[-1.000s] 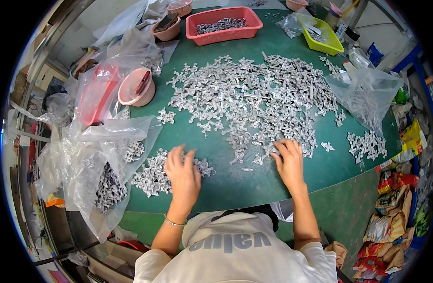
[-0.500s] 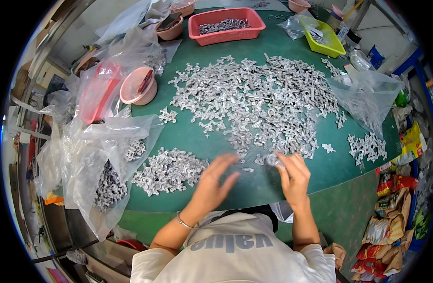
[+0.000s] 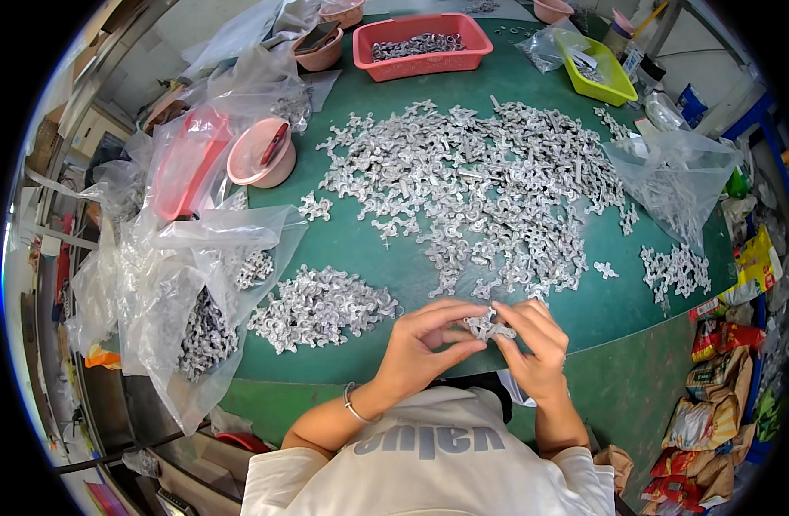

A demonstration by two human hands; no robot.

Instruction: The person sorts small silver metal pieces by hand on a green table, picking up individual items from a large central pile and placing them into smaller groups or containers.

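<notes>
In front of my body, my left hand [image 3: 422, 342] and my right hand [image 3: 535, 346] pinch one small silver metal casting [image 3: 485, 326] between them. The part has rounded lobes, and my fingers cover some of it. Just beyond my hands spreads a large heap of similar castings [image 3: 472, 185]. A smaller mound of castings [image 3: 319, 308] lies to the left of my left hand. One single casting [image 3: 605, 270] sits apart on the table, right of my right hand.
A green table [image 3: 360, 249] carries everything. On the left are clear plastic bags [image 3: 154, 292] with castings and a pink bowl [image 3: 261, 172]. Farther back stand a red basket [image 3: 394, 67] and a yellow-green tray [image 3: 618, 86]. A plastic bag [image 3: 670, 172] lies at right.
My left hand has moved right to meet my right hand and now grips the casting too. My right hand has drawn slightly nearer my body. The whole view has shifted a little.
</notes>
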